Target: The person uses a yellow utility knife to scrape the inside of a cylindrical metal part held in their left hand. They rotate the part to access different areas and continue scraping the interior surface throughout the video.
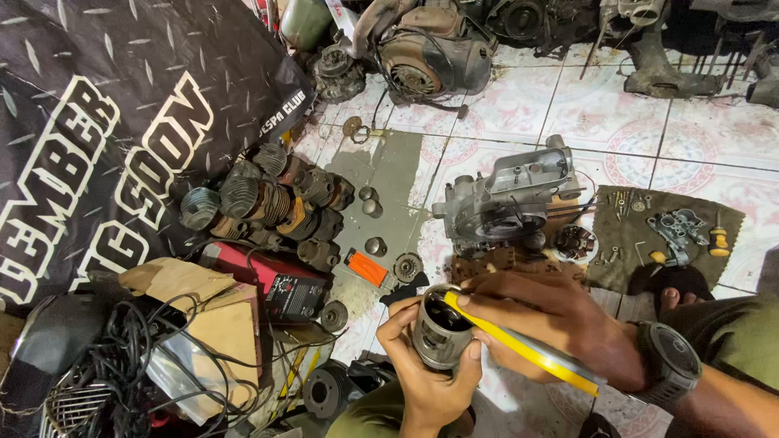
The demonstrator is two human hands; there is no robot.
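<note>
Gripping metal cylinder [442, 331] in left hand [426, 377] fingers | right hand [552, 324] fingers pinching yellow-edged tool [527, 350] across its mouth

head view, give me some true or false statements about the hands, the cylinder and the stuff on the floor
1. The left hand holds a metal cylinder. True.
2. The right hand holds a red screwdriver. False: it holds a yellow-edged measuring tool laid across the cylinder's mouth.
3. A watch sits on the right wrist. True.
4. The engine casing lies on a wooden table. False: it sits low on the tiled floor.
5. A pile of finned cylinders lies beside the black banner. True.
6. The small orange box is in the left hand. False: it lies on the floor.
</note>
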